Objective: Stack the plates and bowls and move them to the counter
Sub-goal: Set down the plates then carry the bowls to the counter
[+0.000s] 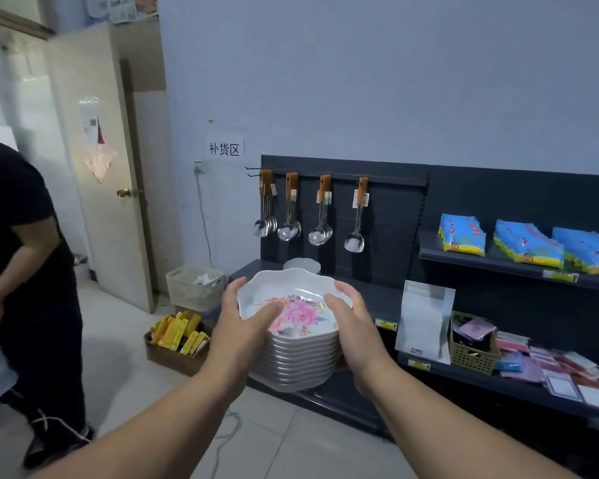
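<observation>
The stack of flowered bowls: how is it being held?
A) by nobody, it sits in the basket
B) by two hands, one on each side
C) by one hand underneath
B: the left hand and the right hand grip opposite sides of the stack of flowered bowls, thumbs over the top rim.

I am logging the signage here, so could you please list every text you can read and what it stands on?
"补货区": on the white paper sign on the wall.
Red print low on the white pouch: too blurred to read.
Tags on the hanging ladles, shelf-edge labels, blue packets, yellow boxes: too small to read.
Stack of bowls: a flower print, no text.
</observation>
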